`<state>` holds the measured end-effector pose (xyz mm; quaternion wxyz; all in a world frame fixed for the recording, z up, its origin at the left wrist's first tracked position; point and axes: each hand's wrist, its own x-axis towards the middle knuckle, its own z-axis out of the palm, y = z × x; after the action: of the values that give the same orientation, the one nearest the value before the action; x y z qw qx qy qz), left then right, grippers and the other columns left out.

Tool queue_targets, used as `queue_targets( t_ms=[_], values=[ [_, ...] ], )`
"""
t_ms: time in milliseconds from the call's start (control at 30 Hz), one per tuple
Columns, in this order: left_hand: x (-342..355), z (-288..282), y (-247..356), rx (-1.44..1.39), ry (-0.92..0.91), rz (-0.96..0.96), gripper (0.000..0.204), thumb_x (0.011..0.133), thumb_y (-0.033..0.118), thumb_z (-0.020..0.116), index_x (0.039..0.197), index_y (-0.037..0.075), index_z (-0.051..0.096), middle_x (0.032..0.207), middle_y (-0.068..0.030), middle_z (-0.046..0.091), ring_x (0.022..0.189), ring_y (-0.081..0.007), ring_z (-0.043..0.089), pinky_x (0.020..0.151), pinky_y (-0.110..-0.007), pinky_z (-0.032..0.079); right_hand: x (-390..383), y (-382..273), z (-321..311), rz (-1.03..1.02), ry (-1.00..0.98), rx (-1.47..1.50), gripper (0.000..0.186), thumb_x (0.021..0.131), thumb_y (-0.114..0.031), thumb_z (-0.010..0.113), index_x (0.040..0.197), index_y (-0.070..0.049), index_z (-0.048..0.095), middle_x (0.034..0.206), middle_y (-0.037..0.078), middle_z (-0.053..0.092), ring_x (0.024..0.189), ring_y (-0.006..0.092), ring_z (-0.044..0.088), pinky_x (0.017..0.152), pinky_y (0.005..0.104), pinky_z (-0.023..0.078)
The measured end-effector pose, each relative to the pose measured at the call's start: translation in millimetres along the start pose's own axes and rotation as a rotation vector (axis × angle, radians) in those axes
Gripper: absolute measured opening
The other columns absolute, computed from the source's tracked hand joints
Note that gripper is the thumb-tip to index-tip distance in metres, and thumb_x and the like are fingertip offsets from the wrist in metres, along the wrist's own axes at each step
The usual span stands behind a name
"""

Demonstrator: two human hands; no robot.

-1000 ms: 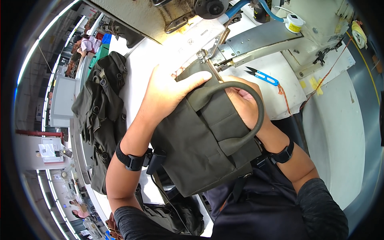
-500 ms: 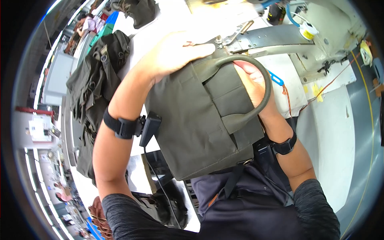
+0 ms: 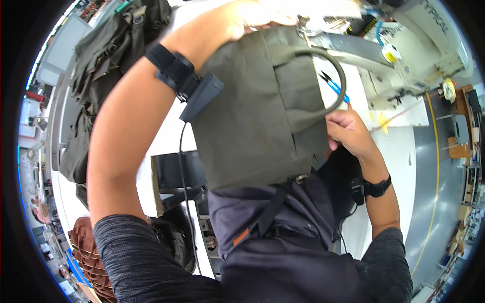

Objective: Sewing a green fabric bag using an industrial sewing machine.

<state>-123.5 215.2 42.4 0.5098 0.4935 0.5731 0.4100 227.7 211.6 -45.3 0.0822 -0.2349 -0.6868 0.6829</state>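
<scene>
A dark olive bag [image 3: 242, 111] with a rolled loop handle [image 3: 341, 76] lies in front of me, its near edge over my lap. At its far edge is my left hand [image 3: 252, 17], partly washed out by bright light, with the fingers bent over that edge. My right hand [image 3: 351, 132] is closed at the bag's right edge, just below the handle's near end, thumb and fingers pressed together. The bag's far right corner lies by the metal parts of a sewing machine [image 3: 404, 63]. Glare hides detail there.
Blue-handled thread snips [image 3: 334, 87] lie on the white table right of the handle. More dark olive bags [image 3: 108, 65] are piled at the left. Brown corded pieces [image 3: 91, 252] sit at the lower left. A cable [image 3: 184, 166] hangs from my left wrist device.
My right hand has come out from under the handle and moved nearer to me, onto the bag's right edge. The bag and my left hand have shifted away from me. The snips show more fully.
</scene>
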Motion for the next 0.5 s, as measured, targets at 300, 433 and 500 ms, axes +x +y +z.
queue_targets(
  t_ms=[300,433,500],
  values=[
    [-131.0,54.5,34.2,0.937,0.277,0.143,0.034,0.091,0.022,0.08,0.117,0.002,0.072,0.115,-0.007,0.073,0.113,-0.017,0.064,0.095,-0.034,0.048,-44.2,-7.3,21.2,-0.146,0.113,0.004,0.027,0.107,-0.022,0.06,0.091,-0.001,0.066,0.072,-0.002,0.06,0.061,0.0042,0.055,0.056,0.0207,0.044],
    [-202.2,155.3,-4.1,1.007,0.275,0.482,0.041,0.079,0.012,0.083,0.116,0.004,0.069,0.124,-0.0138,0.067,0.117,-0.0309,0.062,0.1,-0.042,0.048,-35.8,-5.0,32.5,-0.221,0.111,0.001,0.025,0.104,-0.021,0.066,0.086,-0.003,0.067,0.069,-0.007,0.054,0.062,0.0012,0.046,0.059,0.0198,0.04],
    [-213.5,199.4,-22.4,1.053,0.331,0.45,0.055,0.072,0.012,0.087,0.122,0.005,0.065,0.13,-0.0147,0.063,0.122,-0.0372,0.058,0.104,-0.046,0.046,-33.5,-5.9,37.6,-0.228,0.118,0.039,0.026,0.104,-0.021,0.066,0.085,-0.003,0.067,0.068,-0.007,0.053,0.061,0.0011,0.046,0.058,0.0202,0.04]
  ],
)
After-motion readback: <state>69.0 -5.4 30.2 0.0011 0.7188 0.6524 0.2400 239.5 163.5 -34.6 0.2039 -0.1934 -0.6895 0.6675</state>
